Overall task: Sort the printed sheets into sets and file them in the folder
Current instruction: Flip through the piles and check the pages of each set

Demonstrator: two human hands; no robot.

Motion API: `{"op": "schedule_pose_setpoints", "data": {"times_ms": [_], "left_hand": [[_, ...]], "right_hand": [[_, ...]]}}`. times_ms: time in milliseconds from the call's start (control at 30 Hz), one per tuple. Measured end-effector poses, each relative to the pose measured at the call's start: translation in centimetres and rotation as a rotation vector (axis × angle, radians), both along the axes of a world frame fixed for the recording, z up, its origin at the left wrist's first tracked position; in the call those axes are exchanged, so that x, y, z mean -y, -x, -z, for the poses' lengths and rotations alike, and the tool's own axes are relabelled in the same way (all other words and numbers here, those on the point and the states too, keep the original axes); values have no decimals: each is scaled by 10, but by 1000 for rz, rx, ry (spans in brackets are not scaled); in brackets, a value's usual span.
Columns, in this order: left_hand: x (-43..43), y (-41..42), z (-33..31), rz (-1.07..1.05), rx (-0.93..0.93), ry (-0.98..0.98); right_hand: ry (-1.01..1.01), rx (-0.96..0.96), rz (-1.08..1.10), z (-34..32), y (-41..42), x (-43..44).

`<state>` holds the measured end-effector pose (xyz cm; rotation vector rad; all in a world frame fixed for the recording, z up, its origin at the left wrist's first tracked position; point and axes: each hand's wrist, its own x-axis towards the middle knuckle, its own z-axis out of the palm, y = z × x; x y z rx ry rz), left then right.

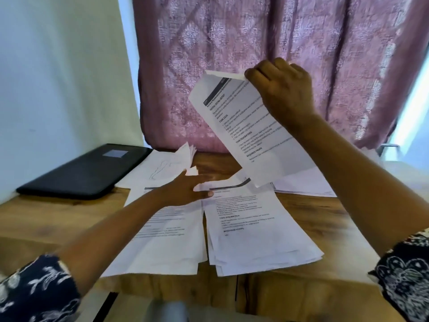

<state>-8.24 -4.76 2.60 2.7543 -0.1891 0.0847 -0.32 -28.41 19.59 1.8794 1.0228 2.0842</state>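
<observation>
Head view: a printed sheet (250,129) is held up over the tabletop (46,217) for sorting.
The right hand (281,89) holds its top edge in a pinching grip, above the right pile (255,233). The left hand (185,189) lies flat, grip wide, on the far ends of that pile and the left pile (162,240). The black folder (81,173) lies closed at far left. Sorting looks unfinished; the next move calls for matching the heading to a pile.

A wooden table (46,217) with a strong brown grain fills the foreground. Behind its far edge hangs a mauve curtain (255,43) with a pale diamond pattern (its folds reach down to table level). Left of the table stands a plain white wall (58,66). Above the table's far right corner, a strip of bright light (415,96) shows beside the curtain.
</observation>
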Motion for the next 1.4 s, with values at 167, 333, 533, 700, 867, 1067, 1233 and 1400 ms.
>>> {"op": "schedule_pose_setpoints", "data": {"times_ms": [167, 333, 533, 700, 867, 1067, 1233, 1400], "left_hand": [[-46, 100, 15, 87, -59, -27], [-84, 161, 57, 141, -31, -304], [-82, 166, 87, 150, 295, -535], [-79, 168, 71, -15, 429, -155], [-76, 169, 45, -270, 566, 349], [-27, 163, 52, -140, 539, 382], [-15, 134, 81, 151, 470, 11], [-6, 121, 89, 203, 308, -6]], "right_hand": [[-260, -638, -21, 21, 9, -5], [-411, -1216, -2, 72, -15, 13], [-413, -1528, -92, 141, -11, 23], [-424, -1501, 28, 163, -19, 40], [-553, -1530, 46, 162, -18, 49], [-763, -1834, -120, 184, 11, 1], [-1021, -2138, -430, 200, 19, -18], [-1263, -2034, -779, 216, 18, -22]]}}
